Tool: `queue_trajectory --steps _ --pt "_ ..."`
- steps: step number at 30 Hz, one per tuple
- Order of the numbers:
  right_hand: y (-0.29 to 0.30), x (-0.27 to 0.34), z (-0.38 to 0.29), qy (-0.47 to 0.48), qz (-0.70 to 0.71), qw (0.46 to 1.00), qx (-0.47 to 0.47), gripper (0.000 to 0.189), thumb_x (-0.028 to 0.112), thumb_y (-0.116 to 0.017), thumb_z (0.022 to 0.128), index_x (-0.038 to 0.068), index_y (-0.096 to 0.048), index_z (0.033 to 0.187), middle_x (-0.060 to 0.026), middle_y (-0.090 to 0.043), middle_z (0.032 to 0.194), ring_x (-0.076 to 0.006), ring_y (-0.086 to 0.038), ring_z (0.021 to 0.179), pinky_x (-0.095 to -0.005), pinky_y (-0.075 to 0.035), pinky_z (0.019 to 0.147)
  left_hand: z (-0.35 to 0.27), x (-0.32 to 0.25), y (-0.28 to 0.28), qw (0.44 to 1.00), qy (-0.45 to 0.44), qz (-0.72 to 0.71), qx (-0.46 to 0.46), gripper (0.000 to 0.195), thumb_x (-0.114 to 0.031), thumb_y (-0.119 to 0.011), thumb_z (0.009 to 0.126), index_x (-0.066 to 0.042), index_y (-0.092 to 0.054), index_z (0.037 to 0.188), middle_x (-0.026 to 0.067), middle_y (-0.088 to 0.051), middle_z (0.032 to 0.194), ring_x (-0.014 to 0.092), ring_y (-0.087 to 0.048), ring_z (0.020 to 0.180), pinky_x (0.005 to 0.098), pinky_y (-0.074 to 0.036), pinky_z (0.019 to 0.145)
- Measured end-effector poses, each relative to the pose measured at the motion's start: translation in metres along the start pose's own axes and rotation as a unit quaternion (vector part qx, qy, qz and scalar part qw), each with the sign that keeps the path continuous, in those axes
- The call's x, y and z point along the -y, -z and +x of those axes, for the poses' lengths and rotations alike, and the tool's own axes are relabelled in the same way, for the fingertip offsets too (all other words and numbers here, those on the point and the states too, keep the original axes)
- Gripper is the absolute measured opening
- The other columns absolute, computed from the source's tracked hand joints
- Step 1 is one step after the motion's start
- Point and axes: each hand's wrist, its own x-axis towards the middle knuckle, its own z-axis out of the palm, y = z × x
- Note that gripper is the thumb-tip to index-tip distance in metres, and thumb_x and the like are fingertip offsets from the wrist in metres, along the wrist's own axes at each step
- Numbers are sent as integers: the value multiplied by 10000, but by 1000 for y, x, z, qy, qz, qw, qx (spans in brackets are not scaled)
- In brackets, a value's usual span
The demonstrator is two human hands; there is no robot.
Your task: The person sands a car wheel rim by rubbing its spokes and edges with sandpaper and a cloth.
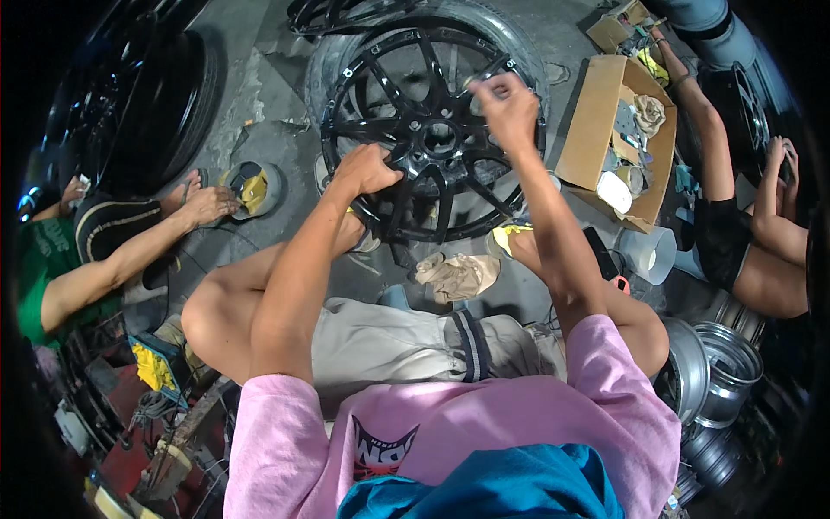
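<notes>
A glossy black multi-spoke alloy wheel (436, 178) lies face up on a tyre (533, 48) in front of me. My left hand (368, 170) rests on the wheel's left spokes, its fingers curled around a spoke near the hub. My right hand (509, 107) is over the upper right spokes, slightly blurred, with a small thing pinched between thumb and fingertips; what it is cannot be made out. Between my feet and just below the wheel lies a crumpled piece of brown paper (459, 276).
At right stands an open cardboard box (587, 130) of sanding discs and paper; near it are a translucent plastic container (652, 256) and bare metal wheels (726, 366). At left, a co-worker's hand (217, 202) touches a round tub (275, 188). Another person works at far right.
</notes>
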Motion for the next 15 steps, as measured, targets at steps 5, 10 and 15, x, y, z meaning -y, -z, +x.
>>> queue_trajectory --steps 5,10,15 --pt "-1 1 -4 -18 -17 998 57 378 375 -872 816 27 -779 931 -140 -763 835 -228 -729 786 -372 -564 747 -7 -9 5 1000 8 -5 16 610 -438 -748 751 -19 -748 1193 240 -729 1200 408 -675 1156 470 -533 1002" --pt "10 -1 22 -88 -6 996 -2 365 360 -877 794 26 -751 873 -164 -758 826 -284 -729 755 -409 -563 722 -2 -2 0 1000 6 -1 -4 652 -432 -753 749 -11 -732 1246 243 -717 1233 399 -662 1197 450 -517 1043" --pt "-7 9 -15 -41 -20 995 94 378 391 -887 786 44 -761 868 -157 -759 826 -280 -737 785 -410 -568 737 0 3 -3 1000 17 4 12 694 -450 -758 761 -19 -708 1302 236 -702 1284 384 -660 1216 437 -516 1052"
